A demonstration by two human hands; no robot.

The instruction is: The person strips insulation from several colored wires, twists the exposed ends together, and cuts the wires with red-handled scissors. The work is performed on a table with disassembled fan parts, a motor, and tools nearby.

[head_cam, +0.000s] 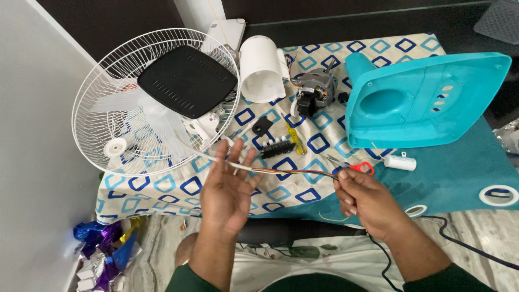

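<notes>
Between both grips: wire bundle (281,173), long axis left-right. Right hand (365,203) pinched its near end beside scissors (354,166); left hand (227,192) spread open, palm under far end. Fan guard (154,103) beyond left grip.

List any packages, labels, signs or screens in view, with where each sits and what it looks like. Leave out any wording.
No signs or screens show.
Foil wrappers: crumpled heap on the floor at lower left, shiny blue, purple, gold and silver.
Capacitor: small white cylinder on the cloth, right of the right hand; any label on it is too small to tell.
White box: flat, rectangular, behind the fan grille; plain.
</notes>
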